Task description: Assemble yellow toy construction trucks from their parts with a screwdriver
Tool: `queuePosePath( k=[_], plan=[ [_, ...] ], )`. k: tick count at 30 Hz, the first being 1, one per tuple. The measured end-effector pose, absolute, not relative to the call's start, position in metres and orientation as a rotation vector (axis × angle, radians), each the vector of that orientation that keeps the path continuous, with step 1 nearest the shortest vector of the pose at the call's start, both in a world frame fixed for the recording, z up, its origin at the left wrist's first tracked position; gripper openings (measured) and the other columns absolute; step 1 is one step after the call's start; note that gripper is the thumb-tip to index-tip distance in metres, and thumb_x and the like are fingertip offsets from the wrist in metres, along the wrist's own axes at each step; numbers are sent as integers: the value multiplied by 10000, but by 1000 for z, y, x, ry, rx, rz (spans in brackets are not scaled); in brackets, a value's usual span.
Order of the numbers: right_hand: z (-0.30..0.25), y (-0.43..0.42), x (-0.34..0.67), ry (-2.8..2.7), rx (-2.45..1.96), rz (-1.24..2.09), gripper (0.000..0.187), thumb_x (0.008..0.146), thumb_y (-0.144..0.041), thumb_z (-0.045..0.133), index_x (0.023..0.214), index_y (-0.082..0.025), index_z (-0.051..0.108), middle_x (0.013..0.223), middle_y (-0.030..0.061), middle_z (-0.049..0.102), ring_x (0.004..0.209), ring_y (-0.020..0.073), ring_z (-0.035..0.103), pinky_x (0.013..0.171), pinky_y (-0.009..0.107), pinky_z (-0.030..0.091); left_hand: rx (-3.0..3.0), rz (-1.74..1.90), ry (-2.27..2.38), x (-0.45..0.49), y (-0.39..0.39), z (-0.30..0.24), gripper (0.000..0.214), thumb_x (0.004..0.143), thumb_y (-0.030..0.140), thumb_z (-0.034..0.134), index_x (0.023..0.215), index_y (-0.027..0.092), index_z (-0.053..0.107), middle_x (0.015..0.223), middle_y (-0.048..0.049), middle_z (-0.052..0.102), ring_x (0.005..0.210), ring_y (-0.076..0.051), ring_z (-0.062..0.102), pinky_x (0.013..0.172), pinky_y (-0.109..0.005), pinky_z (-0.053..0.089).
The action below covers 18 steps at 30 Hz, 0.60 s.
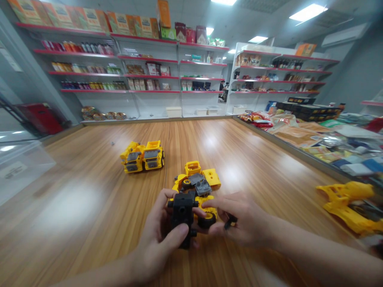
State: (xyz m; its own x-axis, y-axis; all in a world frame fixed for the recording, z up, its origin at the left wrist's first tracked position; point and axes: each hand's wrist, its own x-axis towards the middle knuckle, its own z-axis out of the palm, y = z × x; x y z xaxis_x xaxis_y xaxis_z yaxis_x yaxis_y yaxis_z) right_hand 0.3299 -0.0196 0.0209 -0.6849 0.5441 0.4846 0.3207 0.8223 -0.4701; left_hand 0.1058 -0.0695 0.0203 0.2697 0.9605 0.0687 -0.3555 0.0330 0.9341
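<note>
My left hand (158, 235) is closed round a black plastic toy chassis (183, 213) with short round stubs on its sides, held upright above the table. Close on its right is my right hand (245, 217), fingers bent, with a small black piece (230, 221) tucked in them; its exact kind is unclear. The fingertips of that hand reach to a yellow toy part (211, 202) and a black toy wheel (207, 220) with a yellow hub; whether they grip the wheel is hard to tell. Just beyond lie loose yellow parts (212, 178) and a grey cab piece (202, 186).
Two yellow toy trucks (153, 155) stand further back on the wooden table (89, 235). More yellow toy parts (347, 203) lie at the right edge. Packaged goods (299, 135) crowd the right side, a clear bin (20, 167) stands left, and stocked shelves (155, 59) line the back.
</note>
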Motion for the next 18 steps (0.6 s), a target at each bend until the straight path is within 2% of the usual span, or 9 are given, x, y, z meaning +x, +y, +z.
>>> queuePosePath(
  k=[6, 12, 14, 18],
  plan=[
    [29, -25, 325, -2391, -710, 671, 251, 901, -392, 606, 1019, -178, 663, 727, 2, 644, 590, 117, 550, 550, 228, 392, 1040, 1128, 645, 105, -70, 21, 420, 792, 355, 733, 1022, 239, 402, 1092, -134, 698, 868, -311, 727, 628, -397, 601],
    [30, -27, 325, -2367, -693, 651, 267, 798, -334, 701, 1008, -180, 644, 762, 1, 660, 613, 116, 572, 574, 215, 433, 1115, 1096, 650, 100, -66, 17, 358, 826, 317, 707, 1064, 234, 454, 1118, -107, 653, 802, -239, 707, 615, -360, 607],
    [28, -26, 326, -2359, -678, 599, 297, 767, -297, 712, 1027, -181, 630, 772, 5, 664, 627, 123, 591, 590, 217, 454, 1149, 1092, 669, 97, -61, 12, 291, 856, 301, 676, 1054, 227, 477, 1058, -82, 645, 757, -222, 713, 555, -309, 591],
    [24, -23, 326, -2329, -624, 441, 386, 736, -275, 717, 1083, -184, 575, 830, 33, 675, 680, 151, 630, 617, 240, 489, 1176, 1131, 685, 95, -51, 2, 227, 883, 316, 643, 1005, 170, 519, 781, -42, 645, 668, -223, 725, 470, -229, 543]
  ],
)
